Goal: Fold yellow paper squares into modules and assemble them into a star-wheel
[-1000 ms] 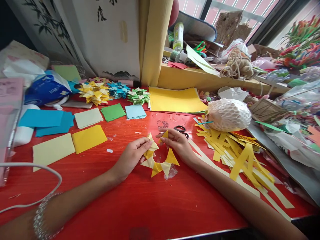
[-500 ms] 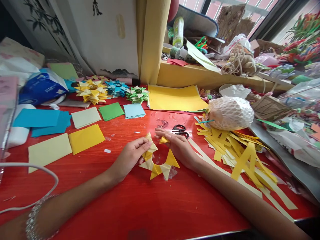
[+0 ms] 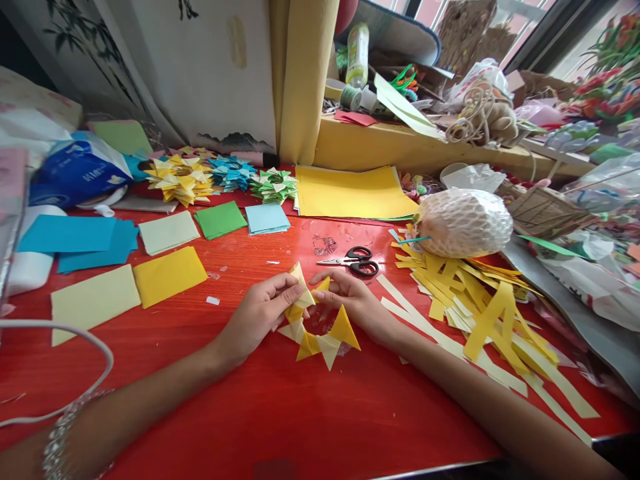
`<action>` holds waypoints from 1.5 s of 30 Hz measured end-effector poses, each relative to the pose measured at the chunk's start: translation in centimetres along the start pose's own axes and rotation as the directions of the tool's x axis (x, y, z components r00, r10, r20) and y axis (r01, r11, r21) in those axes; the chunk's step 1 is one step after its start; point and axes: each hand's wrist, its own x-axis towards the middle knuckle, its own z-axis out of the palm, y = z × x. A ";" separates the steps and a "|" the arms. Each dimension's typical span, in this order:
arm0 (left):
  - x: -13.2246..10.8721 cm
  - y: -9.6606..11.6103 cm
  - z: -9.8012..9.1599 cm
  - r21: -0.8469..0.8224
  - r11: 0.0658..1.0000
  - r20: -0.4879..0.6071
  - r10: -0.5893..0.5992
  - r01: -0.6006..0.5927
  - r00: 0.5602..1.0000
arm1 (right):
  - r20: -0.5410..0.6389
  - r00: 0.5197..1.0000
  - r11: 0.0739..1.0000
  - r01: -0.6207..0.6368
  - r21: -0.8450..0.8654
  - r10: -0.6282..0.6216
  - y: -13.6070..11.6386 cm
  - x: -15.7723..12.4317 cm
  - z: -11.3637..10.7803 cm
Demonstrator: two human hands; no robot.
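Note:
Between thumb and fingers, my left hand (image 3: 267, 303) grips one end of a curved chain of folded paper points (image 3: 320, 343) in yellow and cream. The chain hangs just over the red table, bending towards me. My right hand (image 3: 350, 300) pinches a small folded yellow paper piece (image 3: 321, 288), its tip against the cream point in my left hand; whether the two are joined I cannot tell. Black-handled scissors (image 3: 361, 260) lie just beyond my right hand, blades pointing left.
Yellow and cream paper strips (image 3: 465, 300) spread over the right side. Stacked cards include a yellow one (image 3: 171, 276) and a green one (image 3: 221, 220) on the left. Finished paper stars (image 3: 181, 179) stand at the back near yellow sheets (image 3: 353, 192). A net-wrapped round thing (image 3: 463, 222) sits at right.
My right hand has drawn back towards me and curled its fingers, bringing the yellow piece against the cream point. The scissors are now uncovered. My left hand keeps its grip.

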 end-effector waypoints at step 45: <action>-0.2 0.3 0.0 0.166 0.985 0.009 0.045 -0.046 0.999 | -0.106 0.990 0.967 0.067 -0.246 -0.096 -2.7 -1.6 0.7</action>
